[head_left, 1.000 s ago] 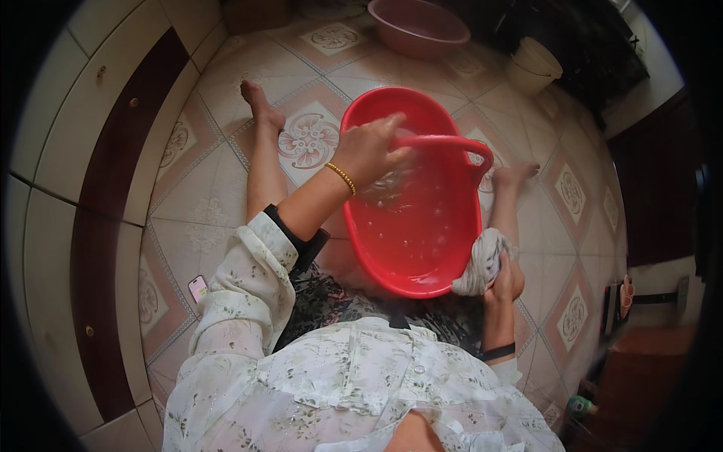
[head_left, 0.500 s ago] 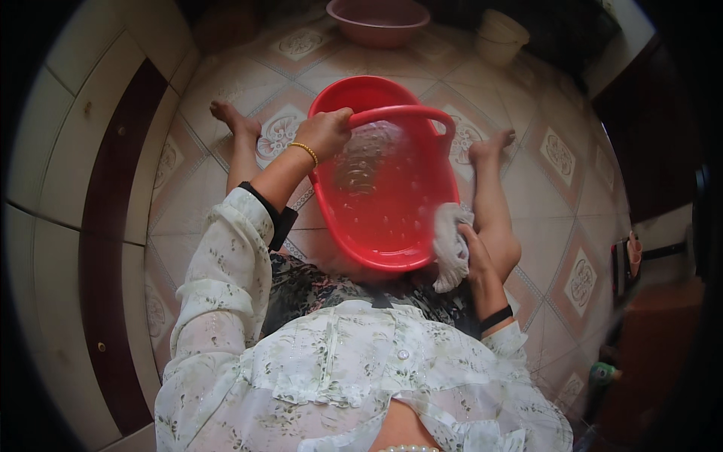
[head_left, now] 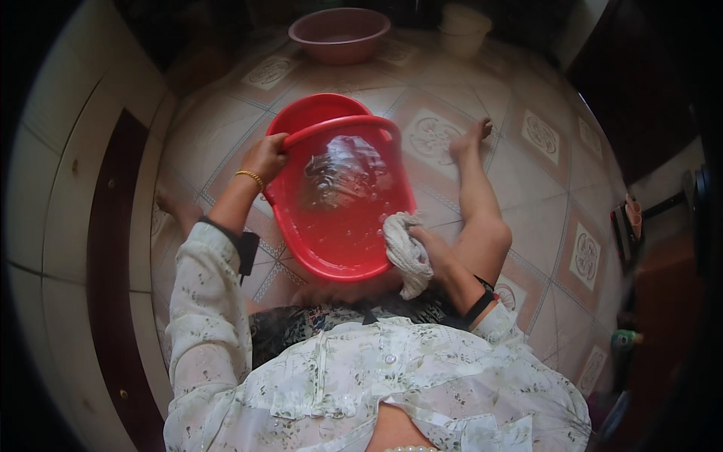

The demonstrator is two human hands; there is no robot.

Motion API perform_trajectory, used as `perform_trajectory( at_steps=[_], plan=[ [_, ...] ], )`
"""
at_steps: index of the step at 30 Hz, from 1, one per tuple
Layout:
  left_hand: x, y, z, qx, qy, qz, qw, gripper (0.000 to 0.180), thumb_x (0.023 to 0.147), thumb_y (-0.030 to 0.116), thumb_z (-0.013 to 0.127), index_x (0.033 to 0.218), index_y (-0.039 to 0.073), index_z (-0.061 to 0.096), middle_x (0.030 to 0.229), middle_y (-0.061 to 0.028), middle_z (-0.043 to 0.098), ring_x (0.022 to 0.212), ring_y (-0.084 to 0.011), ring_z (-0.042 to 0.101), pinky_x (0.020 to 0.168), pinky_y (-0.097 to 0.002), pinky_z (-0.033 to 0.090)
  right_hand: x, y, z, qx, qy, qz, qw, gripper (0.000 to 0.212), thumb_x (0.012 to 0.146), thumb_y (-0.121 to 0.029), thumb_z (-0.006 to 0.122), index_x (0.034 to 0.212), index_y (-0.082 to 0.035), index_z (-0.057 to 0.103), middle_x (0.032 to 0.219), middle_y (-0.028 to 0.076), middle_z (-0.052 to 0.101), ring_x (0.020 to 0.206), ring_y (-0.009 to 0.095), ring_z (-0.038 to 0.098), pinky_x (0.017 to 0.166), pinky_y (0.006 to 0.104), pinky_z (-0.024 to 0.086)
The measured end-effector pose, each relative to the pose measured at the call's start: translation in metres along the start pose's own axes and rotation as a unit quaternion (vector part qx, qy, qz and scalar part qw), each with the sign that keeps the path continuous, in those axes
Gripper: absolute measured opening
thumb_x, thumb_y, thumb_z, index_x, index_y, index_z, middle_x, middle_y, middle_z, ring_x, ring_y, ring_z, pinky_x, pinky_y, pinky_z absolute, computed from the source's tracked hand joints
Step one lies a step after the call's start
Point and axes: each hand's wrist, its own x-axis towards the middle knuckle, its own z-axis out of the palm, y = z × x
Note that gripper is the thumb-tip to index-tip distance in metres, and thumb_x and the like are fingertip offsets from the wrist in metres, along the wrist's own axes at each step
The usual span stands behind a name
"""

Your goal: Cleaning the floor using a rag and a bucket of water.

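Note:
A red plastic basin (head_left: 329,252) with shallow water in it stands between my legs. Its rim has a slot at the far right corner. My left hand (head_left: 265,160) is closed round the far left part of the rim. Behind that rim shows more red plastic (head_left: 309,113); I cannot tell whether it belongs to the same basin. My right hand (head_left: 437,248) is closed on a bunched, whitish knitted cloth (head_left: 407,252), which hangs against the basin's near right edge. Bubbles and bright reflections show on the water.
A pink round basin (head_left: 339,49) and a pale bucket (head_left: 463,34) stand on the patterned tile floor (head_left: 542,226) at the back. Cabinet doors (head_left: 53,188) run along the left. Dark furniture (head_left: 663,324) is at the right, with a green object (head_left: 623,339) beside it.
The red basin, my left hand and the cloth in my right hand have shifted left in the picture. The pink basin and bucket also appear farther left, so the view has turned.

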Motion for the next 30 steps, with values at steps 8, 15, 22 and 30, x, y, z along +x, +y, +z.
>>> perform_trajectory(
  at_steps=[8,15,22,30],
  plan=[
    [-0.015,-0.013,-0.002,0.069,0.068,-0.019,0.995,0.032,0.076,0.012,0.059,0.108,0.013,0.063,0.093,-0.0188,0.064,0.089,-0.0370,0.061,0.075,-0.0447,0.048,-0.034,-0.043,0.042,-0.122,-0.012,0.024,0.992,0.024,0.089,-0.025,0.054,0.089,-0.003,0.064,0.067,0.003,0.062,0.048,0.010,0.055,0.044,0.0236,0.042],
    [-0.038,-0.044,-0.013,-0.086,0.111,0.012,0.990,0.028,0.078,-0.004,0.054,0.105,0.001,0.061,0.065,-0.0007,0.050,0.059,-0.0087,0.046,0.052,-0.0277,0.038,-0.019,-0.058,0.049,-0.165,-0.081,0.054,0.981,0.028,0.086,-0.028,0.055,0.088,-0.002,0.065,0.066,0.003,0.062,0.047,0.010,0.052,0.043,0.0236,0.039],
    [-0.064,-0.056,-0.026,-0.040,0.166,-0.080,0.982,0.033,0.080,-0.004,0.055,0.112,0.004,0.059,0.075,-0.0075,0.058,0.067,-0.0133,0.054,0.063,-0.0293,0.044,-0.006,-0.074,0.047,-0.200,-0.201,0.083,0.955,0.020,0.083,-0.020,0.055,0.092,-0.003,0.060,0.074,0.005,0.062,0.056,0.012,0.056,0.050,0.0271,0.045],
    [-0.087,-0.012,-0.031,0.055,0.202,-0.196,0.958,0.035,0.088,0.007,0.056,0.123,0.009,0.056,0.097,-0.0108,0.066,0.089,-0.0204,0.064,0.077,-0.0341,0.047,0.014,-0.071,0.044,-0.215,-0.265,0.076,0.937,0.019,0.083,-0.019,0.053,0.093,-0.004,0.059,0.077,0.004,0.061,0.061,0.011,0.056,0.055,0.0277,0.045]
  ],
)
